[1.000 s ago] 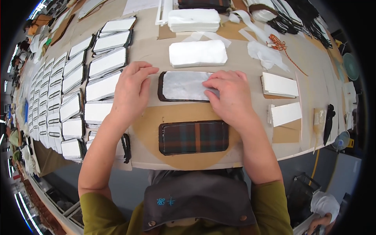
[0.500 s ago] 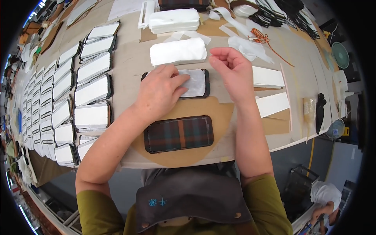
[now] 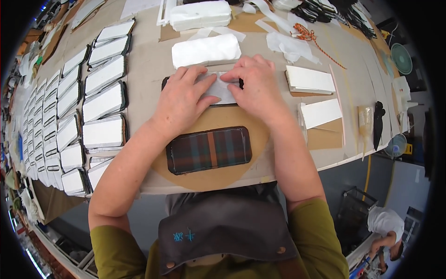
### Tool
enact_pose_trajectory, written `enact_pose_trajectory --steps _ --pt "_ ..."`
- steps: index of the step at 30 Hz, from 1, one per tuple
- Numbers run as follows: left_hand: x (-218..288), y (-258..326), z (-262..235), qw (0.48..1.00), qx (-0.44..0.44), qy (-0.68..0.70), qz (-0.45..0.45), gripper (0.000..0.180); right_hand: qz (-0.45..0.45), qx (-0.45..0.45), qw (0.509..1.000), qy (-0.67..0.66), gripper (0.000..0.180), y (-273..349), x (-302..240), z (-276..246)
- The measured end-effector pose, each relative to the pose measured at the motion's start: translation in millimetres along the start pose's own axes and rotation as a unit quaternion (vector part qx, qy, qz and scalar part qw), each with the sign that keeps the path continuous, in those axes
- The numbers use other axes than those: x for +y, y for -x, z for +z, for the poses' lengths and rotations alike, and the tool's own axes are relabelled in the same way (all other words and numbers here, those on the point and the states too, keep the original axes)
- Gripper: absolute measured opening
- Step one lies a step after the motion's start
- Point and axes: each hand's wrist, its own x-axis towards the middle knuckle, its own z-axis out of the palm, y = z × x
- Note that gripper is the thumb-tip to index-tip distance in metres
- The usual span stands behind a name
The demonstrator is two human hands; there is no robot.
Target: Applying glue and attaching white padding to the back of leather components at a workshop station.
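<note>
A dark-edged rectangular panel with a thin whitish sheet on top lies under both my hands. My left hand rests on its left part, fingers spread, thumb and forefinger apart on the sheet. On the right part, my right hand touches the sheet with thumb and forefinger apart, other fingers bent. My hands cover both ends of the panel. Nearer to me, a plaid fabric panel with rounded corners lies on a brown card. Just beyond my hands sits a stack of white sheets.
Rows of white-topped, dark-edged pieces fill the left side. Another white stack stands farther back. At right lie white strips, an orange cord and a black-handled tool. Another person is at lower right.
My right hand has come down from its raised pinch onto the sheet, its thumb and forefinger now apart. My left hand stays on the panel. The whole view has shifted slightly.
</note>
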Motion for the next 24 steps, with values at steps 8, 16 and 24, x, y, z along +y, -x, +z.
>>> enact_pose_trajectory --steps 8,16,24 --pt "7 0 -8 1.0 -0.009 -0.01 0.002 0.04 0.007 -0.039 0.999 0.024 0.025 4 -1 -22" --pt "10 1 -6 0.999 -0.025 -0.017 -0.024 0.033 0.194 -0.053 0.953 -0.227 0.017 17 9 -30" --pt "25 -5 -6 0.997 -0.038 -0.027 -0.061 0.032 0.217 -0.034 0.934 -0.281 0.024 24 32 -1"
